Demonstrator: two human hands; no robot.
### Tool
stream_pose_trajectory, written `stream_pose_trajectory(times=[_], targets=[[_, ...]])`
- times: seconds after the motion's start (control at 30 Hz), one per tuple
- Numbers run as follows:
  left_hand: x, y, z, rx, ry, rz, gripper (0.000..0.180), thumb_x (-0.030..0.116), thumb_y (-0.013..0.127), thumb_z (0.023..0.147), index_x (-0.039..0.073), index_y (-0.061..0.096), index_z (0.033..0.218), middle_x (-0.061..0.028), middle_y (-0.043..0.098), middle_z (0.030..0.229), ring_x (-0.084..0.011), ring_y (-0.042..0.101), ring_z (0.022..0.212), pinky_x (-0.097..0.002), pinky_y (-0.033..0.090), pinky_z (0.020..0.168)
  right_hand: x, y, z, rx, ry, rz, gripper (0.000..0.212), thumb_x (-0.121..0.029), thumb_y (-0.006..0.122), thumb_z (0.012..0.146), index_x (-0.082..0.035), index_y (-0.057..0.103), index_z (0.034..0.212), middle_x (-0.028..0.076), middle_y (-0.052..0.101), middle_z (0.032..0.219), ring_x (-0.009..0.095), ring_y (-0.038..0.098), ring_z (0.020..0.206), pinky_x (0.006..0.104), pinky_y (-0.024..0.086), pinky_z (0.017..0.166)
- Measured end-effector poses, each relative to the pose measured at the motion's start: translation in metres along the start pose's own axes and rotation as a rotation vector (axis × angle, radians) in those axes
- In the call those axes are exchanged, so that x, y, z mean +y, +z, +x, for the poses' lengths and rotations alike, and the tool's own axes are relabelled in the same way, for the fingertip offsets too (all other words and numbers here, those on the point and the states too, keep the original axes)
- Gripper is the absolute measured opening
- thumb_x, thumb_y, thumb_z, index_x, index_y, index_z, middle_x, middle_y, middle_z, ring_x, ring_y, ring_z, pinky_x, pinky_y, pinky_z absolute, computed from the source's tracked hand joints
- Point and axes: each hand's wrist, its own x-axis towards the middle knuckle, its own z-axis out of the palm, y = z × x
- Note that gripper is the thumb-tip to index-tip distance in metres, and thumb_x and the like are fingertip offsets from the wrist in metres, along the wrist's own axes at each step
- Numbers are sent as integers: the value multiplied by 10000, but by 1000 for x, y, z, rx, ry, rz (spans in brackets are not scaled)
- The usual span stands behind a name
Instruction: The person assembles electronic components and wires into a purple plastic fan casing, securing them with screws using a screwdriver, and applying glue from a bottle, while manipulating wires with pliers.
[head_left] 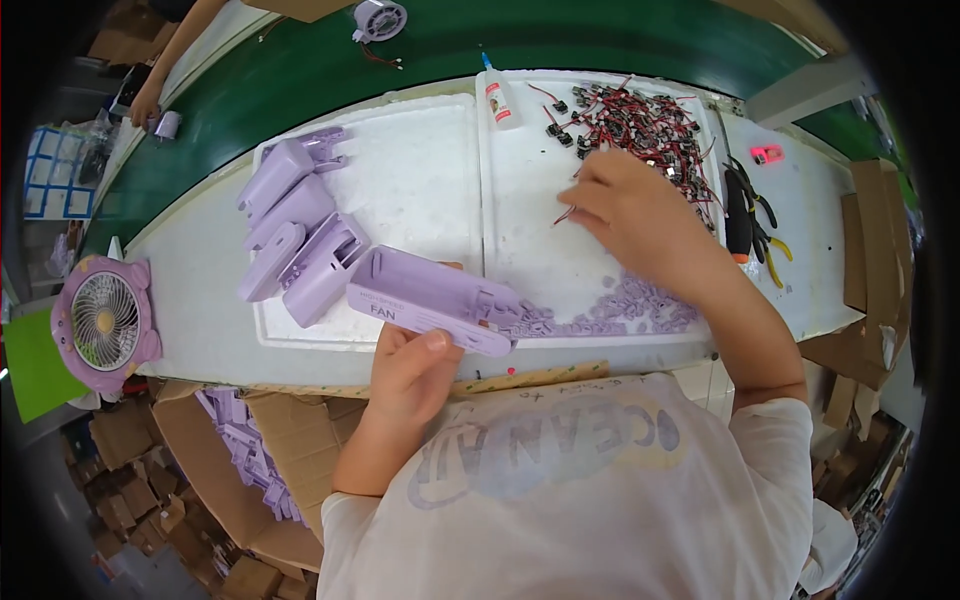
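My left hand (412, 368) grips a long light-purple plastic fan housing (425, 283), its hollow side facing up and tilted over the near edge of the white foam trays. My right hand (640, 215) is closed in a pinch above the right tray, with a thin wired part (565, 215) showing at the fingertips. Just beyond that hand lies a heap of small circuit boards with red and black wires (640, 125). Small purple plastic pieces (645, 305) are spread along the tray's near side, partly under my right forearm.
More purple housings (300, 215) lie on the left tray. A glue bottle (497, 97) stands at the back. Pliers (775, 262) and a screwdriver (738, 215) lie right. A purple desk fan (105, 320) stands left, above a carton of purple parts (200, 450). Another person's hand (146, 103) is far left.
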Motion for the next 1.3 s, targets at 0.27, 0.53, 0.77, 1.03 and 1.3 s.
stream_pose_trajectory(times=[0.27,0.53,0.77,1.03,1.3], targets=[[1,2,-4,43,-12,18,646,191,674,717,17,383,1267,-99,500,1171,-259,515,1050,-393,444,838,-20,-22,-24,-162,152,-86,193,-47,645,704,-24,581,885,107,521,834,294,545,788,389,448,679],[-4,7,-1,31,-68,55,653,157,656,707,17,380,1282,-85,500,1189,-254,511,1073,-397,452,869,-15,-19,-34,-146,157,-9,136,-35,624,711,-12,556,827,121,517,823,309,544,777,392,452,669],[-7,12,-3,26,-136,104,641,146,660,694,29,395,1266,-84,508,1161,-232,508,1047,-390,443,867,-8,-9,-33,-126,152,5,82,-45,621,730,-14,553,765,109,524,772,303,552,743,388,455,648],[-5,20,-5,-78,-58,264,578,8,669,739,3,396,1249,-82,512,1167,-157,497,1078,-323,426,901,-44,-17,-19,89,-44,446,141,-19,682,682,-26,588,786,79,534,731,248,530,612,346,418,538],[-5,29,-5,-139,217,567,537,24,718,692,18,451,1158,-109,507,1086,-191,517,1015,-300,457,843,-55,-15,-18,152,-193,400,193,-17,722,628,-31,596,772,74,535,738,233,522,602,331,398,512]])
